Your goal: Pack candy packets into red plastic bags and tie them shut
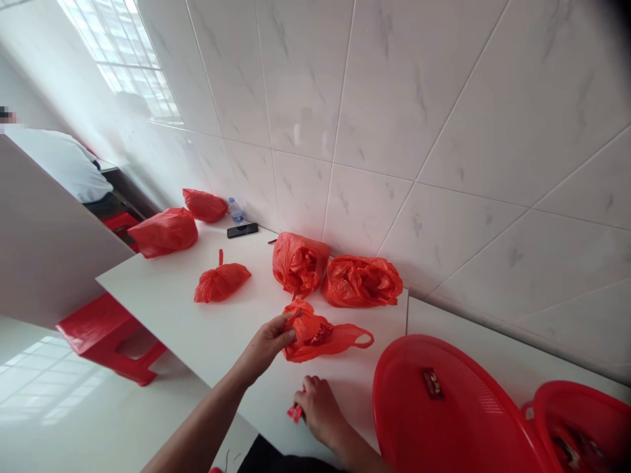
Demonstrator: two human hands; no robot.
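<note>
The left hand (pixel 271 339) pinches a red plastic bag (pixel 306 324); just nearer the body, the right hand (pixel 319 406) curls around a small red packet (pixel 296 412), a red basket (pixel 434 430) to its right.

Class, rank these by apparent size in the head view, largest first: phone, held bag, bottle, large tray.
1. Large tray
2. Held bag
3. Phone and bottle: too alike to rank.

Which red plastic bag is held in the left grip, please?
The red plastic bag with its loop handle spread toward the large red plastic tray; only this one is pinched by the left grip.
</note>
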